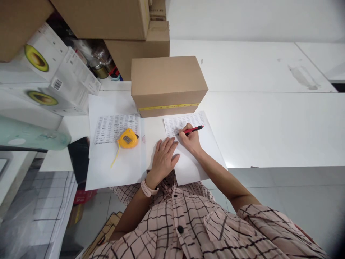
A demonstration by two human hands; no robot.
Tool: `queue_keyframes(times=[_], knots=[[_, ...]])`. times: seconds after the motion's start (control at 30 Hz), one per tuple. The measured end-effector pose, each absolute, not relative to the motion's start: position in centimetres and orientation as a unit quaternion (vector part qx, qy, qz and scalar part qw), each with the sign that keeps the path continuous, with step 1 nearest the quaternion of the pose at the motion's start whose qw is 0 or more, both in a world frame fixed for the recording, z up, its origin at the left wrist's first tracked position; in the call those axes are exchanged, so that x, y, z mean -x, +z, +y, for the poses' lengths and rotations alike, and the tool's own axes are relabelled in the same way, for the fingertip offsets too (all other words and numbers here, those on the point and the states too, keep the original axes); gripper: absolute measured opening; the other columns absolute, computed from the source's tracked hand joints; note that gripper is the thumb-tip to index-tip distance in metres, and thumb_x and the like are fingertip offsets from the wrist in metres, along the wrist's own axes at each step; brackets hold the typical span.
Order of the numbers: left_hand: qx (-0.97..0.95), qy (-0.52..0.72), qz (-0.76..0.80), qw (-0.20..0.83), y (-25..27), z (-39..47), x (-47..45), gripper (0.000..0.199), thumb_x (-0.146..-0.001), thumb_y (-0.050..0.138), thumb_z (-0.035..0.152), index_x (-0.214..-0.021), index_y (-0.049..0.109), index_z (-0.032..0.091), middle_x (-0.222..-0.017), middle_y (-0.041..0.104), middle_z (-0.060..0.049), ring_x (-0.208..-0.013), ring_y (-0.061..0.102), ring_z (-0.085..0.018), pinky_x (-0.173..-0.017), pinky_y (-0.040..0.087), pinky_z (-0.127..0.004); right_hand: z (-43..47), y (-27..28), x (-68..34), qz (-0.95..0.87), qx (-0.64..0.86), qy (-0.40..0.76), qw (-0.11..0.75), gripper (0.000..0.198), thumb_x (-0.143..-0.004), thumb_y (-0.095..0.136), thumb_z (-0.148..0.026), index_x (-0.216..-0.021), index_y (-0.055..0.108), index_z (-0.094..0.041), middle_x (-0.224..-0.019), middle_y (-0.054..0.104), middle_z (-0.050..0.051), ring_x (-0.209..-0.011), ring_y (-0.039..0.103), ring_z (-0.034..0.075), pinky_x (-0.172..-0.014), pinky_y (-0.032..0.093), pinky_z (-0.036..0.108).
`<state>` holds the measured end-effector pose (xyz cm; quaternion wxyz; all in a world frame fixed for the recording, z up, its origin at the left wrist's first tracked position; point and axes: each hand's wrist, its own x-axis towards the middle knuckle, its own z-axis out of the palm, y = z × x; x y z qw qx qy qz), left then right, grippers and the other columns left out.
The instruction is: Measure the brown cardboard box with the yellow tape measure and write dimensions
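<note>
My right hand (191,139) is closed around a red and black pen (193,130), its tip down on a sheet of paper (199,162) with rows of writing along its upper part. My left hand (165,155) lies flat with fingers stretched out, at the left edge of that sheet. Further left, a second written sheet (115,162) rests on the white table. On it sits a yellow tape measure (128,139) with its yellow strap trailing down. Just beyond the right-hand sheet stands a closed cardboard box (168,81) with a yellow tape strip low on its front.
White boxes with avocado pictures (54,81) and larger cardboard boxes (107,18) are stacked at the back left. A dark flat object (78,158) and a pale green cylinder (32,135) lie at the left. The white table (269,129) stretches to the right.
</note>
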<state>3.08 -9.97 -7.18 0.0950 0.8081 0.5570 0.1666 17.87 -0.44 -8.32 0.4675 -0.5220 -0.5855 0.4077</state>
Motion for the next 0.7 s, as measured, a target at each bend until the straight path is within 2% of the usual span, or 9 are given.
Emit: queue_keyframes(times=[0.2, 0.3, 0.37, 0.47, 0.57, 0.63, 0.7], knots=[[-0.805, 0.179, 0.558, 0.097, -7.1, -9.9, -3.0, 0.043, -0.100, 0.052, 0.036, -0.140, 0.053, 0.018, -0.154, 0.052, -0.010, -0.145, 0.042, -0.030, -0.123, 0.028, -0.055, -0.6, -8.0, -17.9, -0.583, 0.525, 0.376, 0.493, 0.024, -0.086, 0.060, -0.027, -0.070, 0.042, -0.024, -0.060, 0.040, -0.007, -0.057, 0.039, 0.012, -0.057, 0.034, 0.027], [-0.804, 0.187, 0.555, 0.104, -7.2, -9.9, -3.0, 0.041, -0.100, 0.053, 0.033, -0.139, 0.054, 0.019, -0.153, 0.053, -0.010, -0.145, 0.043, -0.031, -0.123, 0.029, -0.055, -1.5, -7.1, -19.6, -0.629, 0.520, 0.320, 0.481, 0.015, -0.094, 0.057, -0.033, -0.083, 0.053, -0.023, -0.072, 0.053, -0.003, -0.066, 0.050, 0.014, -0.062, 0.040, 0.028], [-0.805, 0.204, 0.547, 0.106, -7.3, -10.0, -3.0, 0.038, -0.100, 0.054, 0.032, -0.136, 0.056, 0.019, -0.151, 0.055, -0.011, -0.143, 0.045, -0.031, -0.122, 0.030, -0.056, -2.4, -6.6, -21.6, -0.695, 0.509, 0.244, 0.445, 0.010, -0.097, 0.053, -0.032, -0.099, 0.060, -0.024, -0.088, 0.061, 0.002, -0.080, 0.058, 0.017, -0.071, 0.046, 0.031], [-0.780, 0.293, 0.546, 0.090, -7.4, -10.1, -2.5, 0.030, -0.099, 0.053, 0.026, -0.127, 0.061, 0.018, -0.140, 0.064, -0.012, -0.136, 0.053, -0.028, -0.118, 0.039, -0.051, -3.9, -6.6, -25.2, -0.787, 0.509, 0.114, 0.330, 0.026, -0.096, 0.046, -0.019, -0.114, 0.063, -0.025, -0.105, 0.061, 0.008, -0.097, 0.057, 0.024, -0.078, 0.047, 0.036], [-0.715, 0.383, 0.585, 0.015, -6.5, -10.0, -0.6, 0.025, -0.098, 0.055, 0.025, -0.121, 0.064, 0.019, -0.132, 0.067, -0.013, -0.131, 0.055, -0.028, -0.114, 0.042, -0.049, -5.0, -7.3, -27.9, -0.826, 0.521, 0.034, 0.210, 0.038, -0.091, 0.045, -0.010, -0.121, 0.064, -0.023, -0.112, 0.061, 0.013, -0.098, 0.053, 0.027, -0.076, 0.046, 0.038], [-0.670, 0.385, 0.634, -0.041, -5.5, -9.7, 1.5, 0.029, -0.096, 0.059, 0.028, -0.122, 0.064, 0.018, -0.138, 0.063, -0.015, -0.135, 0.050, -0.032, -0.117, 0.038, -0.053, -5.2, -7.8, -28.7, -0.831, 0.525, 0.009, 0.185, 0.042, -0.090, 0.044, -0.005, -0.122, 0.065, -0.021, -0.111, 0.062, 0.013, -0.095, 0.052, 0.027, -0.079, 0.046, 0.038], [-0.631, 0.345, 0.692, -0.057, -4.6, -9.2, 3.8, 0.041, -0.093, 0.064, 0.034, -0.129, 0.061, 0.014, -0.146, 0.054, -0.020, -0.140, 0.043, -0.037, -0.118, 0.034, -0.057, -5.1, -8.1, -29.0, -0.829, 0.527, 0.000, 0.189, 0.049, -0.087, 0.041, 0.000, -0.124, 0.066, -0.021, -0.108, 0.064, 0.012, -0.093, 0.053, 0.026, -0.081, 0.046, 0.038]])
